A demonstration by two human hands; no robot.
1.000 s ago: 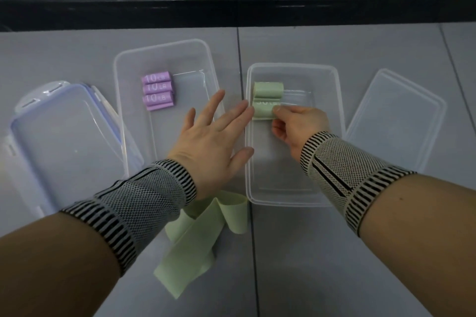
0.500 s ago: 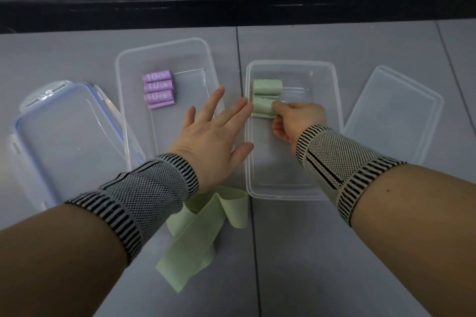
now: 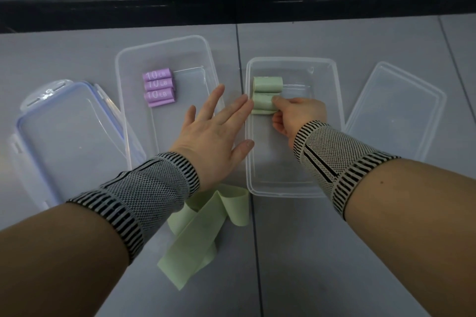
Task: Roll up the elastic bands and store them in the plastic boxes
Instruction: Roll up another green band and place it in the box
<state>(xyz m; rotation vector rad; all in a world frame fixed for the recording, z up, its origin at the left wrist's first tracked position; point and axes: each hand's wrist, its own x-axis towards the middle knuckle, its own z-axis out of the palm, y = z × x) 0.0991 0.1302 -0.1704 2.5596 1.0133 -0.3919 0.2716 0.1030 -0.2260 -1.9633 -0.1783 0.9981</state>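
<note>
Two clear plastic boxes stand side by side. The left box point(image 3: 123, 64) holds a row of rolled purple bands point(image 3: 159, 87) marked 10 LB. In the right box point(image 3: 334, 90) a rolled green band point(image 3: 266, 84) lies at the far left corner, and my right hand point(image 3: 296, 116) pinches a second green roll point(image 3: 262, 103) just in front of it. My left hand point(image 3: 213, 131) is spread flat, its fingertips against the right box's left wall. Unrolled green bands point(image 3: 195, 229) lie loose on the table under my left wrist.
A blue-rimmed lid point(image 3: 67, 136) lies left of the boxes and a plain clear lid point(image 3: 396, 110) lies at the right. A black strip point(image 3: 231, 10) runs along the far table edge. Both wrists wear striped knit braces.
My right hand has slid the green roll slightly farther in, up against the first roll. The left hand has stayed spread against the box.
</note>
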